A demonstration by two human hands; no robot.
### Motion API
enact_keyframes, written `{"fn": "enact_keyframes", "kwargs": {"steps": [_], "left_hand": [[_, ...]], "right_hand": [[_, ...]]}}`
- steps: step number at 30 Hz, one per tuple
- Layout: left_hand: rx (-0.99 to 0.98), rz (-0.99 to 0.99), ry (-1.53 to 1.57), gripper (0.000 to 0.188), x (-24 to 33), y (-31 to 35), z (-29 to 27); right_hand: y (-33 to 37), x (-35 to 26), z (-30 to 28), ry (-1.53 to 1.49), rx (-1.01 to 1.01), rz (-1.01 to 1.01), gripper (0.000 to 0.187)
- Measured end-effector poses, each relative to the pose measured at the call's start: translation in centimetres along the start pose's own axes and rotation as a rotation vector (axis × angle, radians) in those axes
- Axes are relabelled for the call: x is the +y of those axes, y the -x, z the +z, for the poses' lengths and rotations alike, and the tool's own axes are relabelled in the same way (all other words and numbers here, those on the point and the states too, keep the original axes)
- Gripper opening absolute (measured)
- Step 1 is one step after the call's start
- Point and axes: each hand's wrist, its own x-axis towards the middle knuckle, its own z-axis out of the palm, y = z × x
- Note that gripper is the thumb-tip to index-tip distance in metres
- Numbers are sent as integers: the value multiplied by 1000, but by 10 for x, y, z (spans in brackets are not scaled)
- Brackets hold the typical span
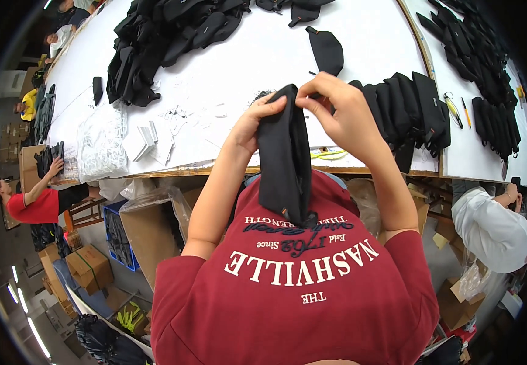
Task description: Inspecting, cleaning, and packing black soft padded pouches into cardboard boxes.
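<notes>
A long black fabric pouch point(279, 161) hangs upright in front of my chest, a lengthwise gap showing along its right side. My left hand point(254, 121) grips its upper left edge, thumb on the near face and the other fingers mostly behind. At the top right corner, my right hand point(336, 106) is closed in a pinch against the pouch's edge; any small part between those fingertips is too small to make out. Just beyond the right hand, a single black pouch point(325, 52) lies on the white table.
The white table point(215, 137) bears a large heap of black pouches point(154, 42) at the far left and a row of them point(403, 109) at the right. White cards point(142, 143) and clear plastic bags point(102, 143) lie left. Co-workers sit at both sides; cardboard boxes point(89, 267) stand below left.
</notes>
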Motion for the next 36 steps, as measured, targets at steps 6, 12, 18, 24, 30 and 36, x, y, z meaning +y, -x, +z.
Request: {"fn": "enact_keyframes", "kwargs": {"steps": [6,12,18,24,30,36], "left_hand": [[50,92,209,30,14,-17,-35],[-225,175,268,30,31,-26,-60],[-96,247,41,32,17,-18,-37],[-170,96,22,29,5,-9,-27],[25,187,172,24,34,-13,-35],[152,253,257,21,41,-10,-55]], "right_hand": [[15,-16,8,-314,-313,54,8],[15,-30,17,-383,-454,30,8],[15,-41,15,-223,-420,37,7],[4,-33,12,-77,-65,64,7],[13,-34,21,-362,-441,49,6],[11,-27,22,-372,-464,117,12]]}}
